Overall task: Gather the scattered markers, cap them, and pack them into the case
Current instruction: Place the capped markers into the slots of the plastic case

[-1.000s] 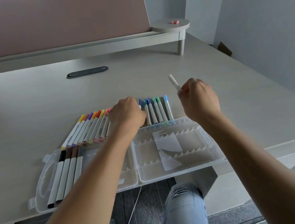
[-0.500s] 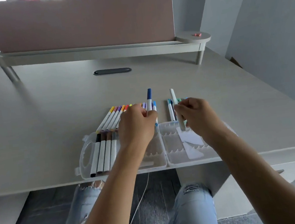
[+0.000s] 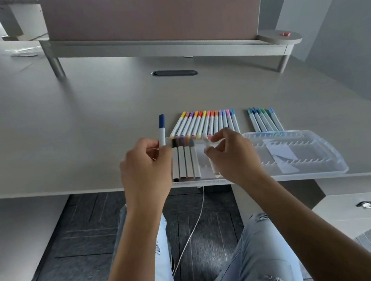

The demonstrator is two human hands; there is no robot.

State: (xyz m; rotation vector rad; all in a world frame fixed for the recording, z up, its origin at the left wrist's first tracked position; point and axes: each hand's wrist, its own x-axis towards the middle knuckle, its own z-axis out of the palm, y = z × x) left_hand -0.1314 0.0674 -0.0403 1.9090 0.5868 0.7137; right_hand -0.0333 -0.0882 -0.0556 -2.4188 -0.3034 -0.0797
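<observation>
We see the clear case [image 3: 298,150] lying open at the desk's [image 3: 62,132] near edge. The left hand [image 3: 146,168] pinches a blue-capped marker [image 3: 161,130] upright over the case's left end; the right hand [image 3: 233,155] grips a white marker [image 3: 211,160] above its left tray. Capped markers [image 3: 208,123] lie just behind the case, with bare desk beyond them.

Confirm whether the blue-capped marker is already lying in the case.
No: the left hand holds the blue-capped marker upright, above the case.
</observation>
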